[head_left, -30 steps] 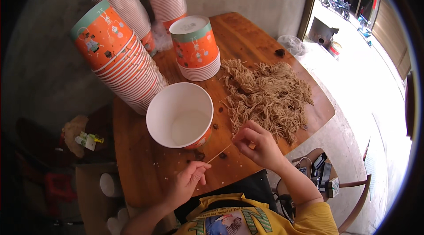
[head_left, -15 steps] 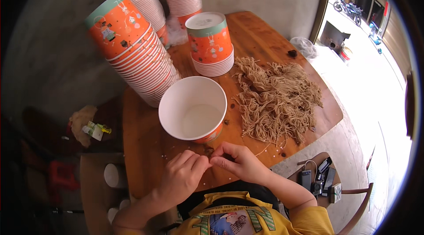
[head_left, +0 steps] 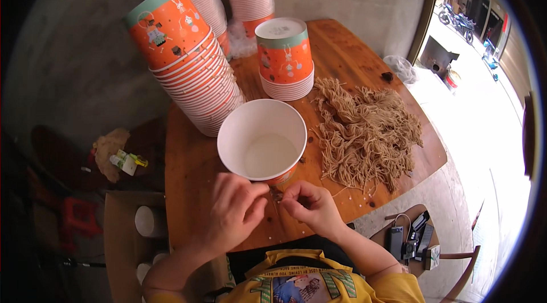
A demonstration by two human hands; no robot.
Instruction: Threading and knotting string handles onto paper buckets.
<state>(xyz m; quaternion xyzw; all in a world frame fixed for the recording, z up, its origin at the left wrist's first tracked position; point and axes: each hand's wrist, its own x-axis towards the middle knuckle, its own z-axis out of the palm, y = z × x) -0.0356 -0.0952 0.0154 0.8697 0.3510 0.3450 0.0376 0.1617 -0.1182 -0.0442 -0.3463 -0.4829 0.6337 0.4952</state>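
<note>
Two hands (head_left: 235, 212) (head_left: 315, 209) near open bucket (head_left: 242, 132); tan string heap (head_left: 373, 140) at right

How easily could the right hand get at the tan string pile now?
Yes, probably easily: the tan string pile lies just beyond and to the right of the right hand, and the open tub stands left of that path.

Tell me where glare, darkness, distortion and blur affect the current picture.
Head view: the ground outside is washed out to white; head view: the red stool sits in deep shadow; head view: edges bow near the black rim; head view: the left hand looks slightly blurred.
</note>
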